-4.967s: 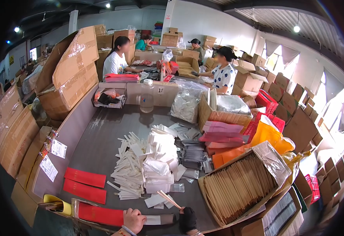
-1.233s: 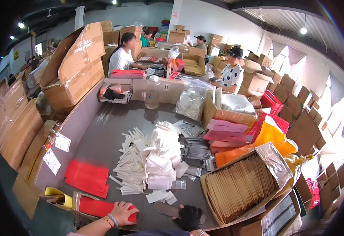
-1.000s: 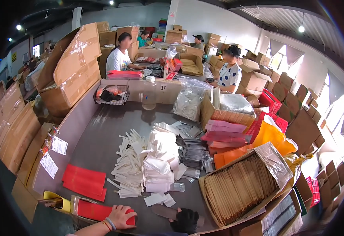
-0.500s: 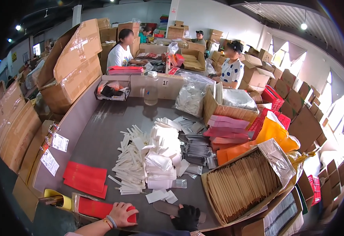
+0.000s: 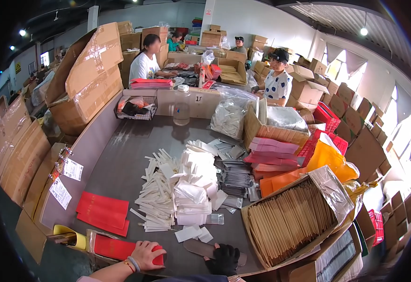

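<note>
My left hand [image 5: 149, 255], bare with a grey band and a bracelet at the wrist, curls its fingers over the right end of a stack of red envelopes [image 5: 113, 247] at the near edge. Two flat groups of red envelopes [image 5: 103, 211] lie just beyond. My right hand [image 5: 224, 260], in a black fingerless glove, is closed over a flat grey-brown strip with rounded ends [image 5: 199, 248]. A few white slips [image 5: 188, 233] are beside the strip. Farther in, a heap of white paper strips [image 5: 154, 197] adjoins a white pile [image 5: 194, 181] and small grey packets [image 5: 236, 178].
On the right stands a carton of brown sleeves [image 5: 285, 225]; pink and orange envelopes [image 5: 271, 155] lie behind it. A clear bottle [image 5: 181, 110], a wire basket [image 5: 135, 113] and a plastic bag of white pieces [image 5: 227, 120] line the far side. Other people sit beyond the partition.
My hands stay almost in place. The person in the spotted top at the back right has turned their head; the whole view has shifted very slightly.
</note>
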The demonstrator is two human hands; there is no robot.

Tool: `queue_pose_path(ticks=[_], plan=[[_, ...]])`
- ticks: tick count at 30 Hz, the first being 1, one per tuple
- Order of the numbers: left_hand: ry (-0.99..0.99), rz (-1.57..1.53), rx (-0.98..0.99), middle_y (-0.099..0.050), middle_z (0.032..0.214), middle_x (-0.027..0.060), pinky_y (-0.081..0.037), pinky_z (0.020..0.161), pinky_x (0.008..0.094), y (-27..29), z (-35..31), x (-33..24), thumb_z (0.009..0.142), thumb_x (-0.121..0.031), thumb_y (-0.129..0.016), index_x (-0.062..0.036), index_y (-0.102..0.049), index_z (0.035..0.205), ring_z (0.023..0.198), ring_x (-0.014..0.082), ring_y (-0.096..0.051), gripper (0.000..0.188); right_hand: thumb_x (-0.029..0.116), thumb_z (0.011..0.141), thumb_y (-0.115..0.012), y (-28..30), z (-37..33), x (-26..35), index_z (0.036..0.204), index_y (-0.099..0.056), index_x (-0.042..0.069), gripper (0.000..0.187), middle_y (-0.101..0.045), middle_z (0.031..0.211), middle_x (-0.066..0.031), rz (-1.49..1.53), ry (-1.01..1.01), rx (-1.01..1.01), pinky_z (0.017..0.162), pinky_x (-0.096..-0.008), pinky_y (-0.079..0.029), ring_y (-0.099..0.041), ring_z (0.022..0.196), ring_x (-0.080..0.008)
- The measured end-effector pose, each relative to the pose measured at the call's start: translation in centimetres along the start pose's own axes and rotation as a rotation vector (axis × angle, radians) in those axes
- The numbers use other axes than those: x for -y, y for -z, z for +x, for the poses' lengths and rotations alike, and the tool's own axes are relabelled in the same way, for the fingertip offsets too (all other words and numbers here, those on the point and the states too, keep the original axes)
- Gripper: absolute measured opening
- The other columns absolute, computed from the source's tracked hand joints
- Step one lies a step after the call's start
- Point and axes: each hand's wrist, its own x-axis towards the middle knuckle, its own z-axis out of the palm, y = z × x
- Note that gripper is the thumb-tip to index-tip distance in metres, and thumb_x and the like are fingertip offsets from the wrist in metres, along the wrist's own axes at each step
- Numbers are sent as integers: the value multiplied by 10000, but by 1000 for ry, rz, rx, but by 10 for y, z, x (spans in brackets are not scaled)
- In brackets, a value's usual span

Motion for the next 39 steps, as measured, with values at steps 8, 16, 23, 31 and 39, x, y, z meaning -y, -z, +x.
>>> queue_pose_path(ticks=[8,16,23,31,39], plan=[[-7,1,0,-549,1172,69,-365,904,461,0,-1,0,700,-644,-707,-282,-643,1154,1081,290,-506,584,490,702,-720,4,1,1,1103,-611,92,575,-585,1056,-71,14,-14,24,875,-527,-364,-542,970,-306],[16,-20,53,-544,1214,70,-344,944,455,3,-2,-1,706,-648,-704,-289,-626,1229,1116,296,-498,639,473,725,-711,0,1,3,1159,-583,88,594,-573,1091,-82,66,-24,58,904,-528,-349,-523,1020,-310],[21,9,-70,-547,1261,78,-326,1005,494,33,16,-15,705,-622,-725,-237,-627,1246,1179,291,-493,670,457,734,-733,7,23,6,1200,-563,94,614,-560,1161,-99,135,16,48,932,-526,-337,-516,1078,-316],[-13,-1487,-550,-660,1043,101,-510,833,316,58,117,-84,954,-173,-649,-25,-578,1239,928,169,-627,329,228,889,-733,12,55,55,1305,-542,2,511,-655,1148,-109,1590,-9,680,891,-341,-503,-622,1016,-175],[98,-2227,-406,-654,906,74,-529,752,375,57,179,-101,990,-253,-580,-50,-606,1159,819,202,-625,265,371,881,-729,-91,33,18,1452,-400,29,742,-522,1395,-115,1787,-146,726,1070,-388,-406,-507,1270,-244]])
